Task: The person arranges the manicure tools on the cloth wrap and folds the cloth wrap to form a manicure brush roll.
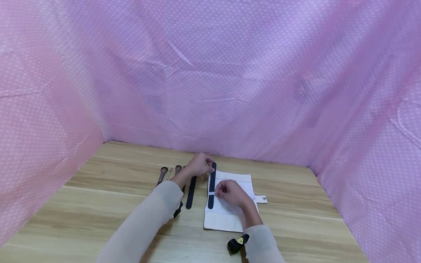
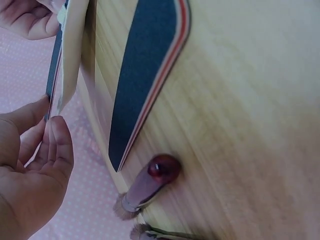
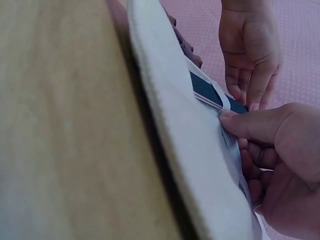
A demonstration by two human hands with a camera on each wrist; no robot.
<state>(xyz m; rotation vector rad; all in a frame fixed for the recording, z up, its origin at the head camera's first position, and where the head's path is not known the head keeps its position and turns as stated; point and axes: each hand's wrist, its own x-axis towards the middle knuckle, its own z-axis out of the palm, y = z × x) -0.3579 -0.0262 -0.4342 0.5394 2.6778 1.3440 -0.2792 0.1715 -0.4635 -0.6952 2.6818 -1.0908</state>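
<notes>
A black nail file [image 1: 212, 180] lies lengthwise on the left side of a white fabric case [image 1: 227, 221], tucked under a narrow white elastic band [image 1: 212, 193]. My left hand [image 1: 198, 165] pinches the file's far end between thumb and fingers; the left wrist view shows this grip on the file's edge [image 2: 52, 75]. Lower down, my right hand [image 1: 232, 193] pinches the elastic band [image 3: 221, 96] beside the file, thumb on top. A second black nail file [image 2: 145, 75], with a red and white layered edge, lies on the table left of the case.
Left of the second file lie several makeup brushes [image 1: 163, 170], partly hidden by my left arm. A snap strap [image 1: 261, 199] sticks out from the case's right side. Pink dotted cloth [image 1: 210, 91] surrounds the wooden table [image 1: 296, 219] at the back and sides.
</notes>
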